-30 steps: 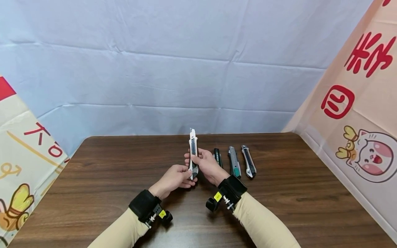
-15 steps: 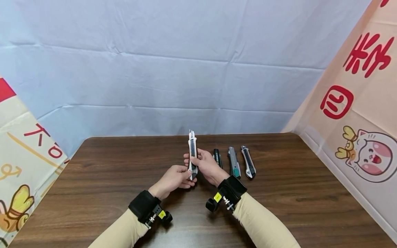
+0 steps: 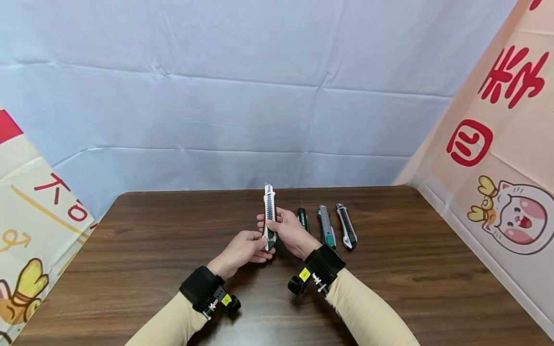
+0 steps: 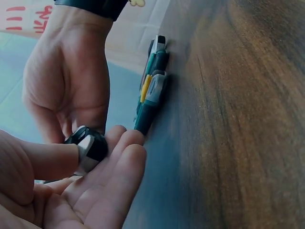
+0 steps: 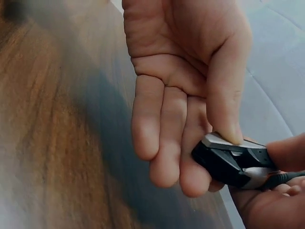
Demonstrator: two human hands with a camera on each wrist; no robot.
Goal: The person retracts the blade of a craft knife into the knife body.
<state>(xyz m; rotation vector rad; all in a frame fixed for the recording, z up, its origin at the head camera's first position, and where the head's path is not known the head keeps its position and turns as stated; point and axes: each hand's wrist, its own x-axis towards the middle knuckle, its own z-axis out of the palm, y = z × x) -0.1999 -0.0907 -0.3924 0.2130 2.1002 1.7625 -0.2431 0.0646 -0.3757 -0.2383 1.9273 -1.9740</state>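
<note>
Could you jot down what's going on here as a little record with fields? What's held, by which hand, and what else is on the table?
Held item: utility knife, silver and black, pointing away from the person, raised above the table
Left hand: grips the knife's near end
Right hand: holds the knife's body, thumb on top
Blade: a short tip shows at the far end
Lying on table: three more knives side by side, right of the hands
Backdrop: pale blue cloth
</note>
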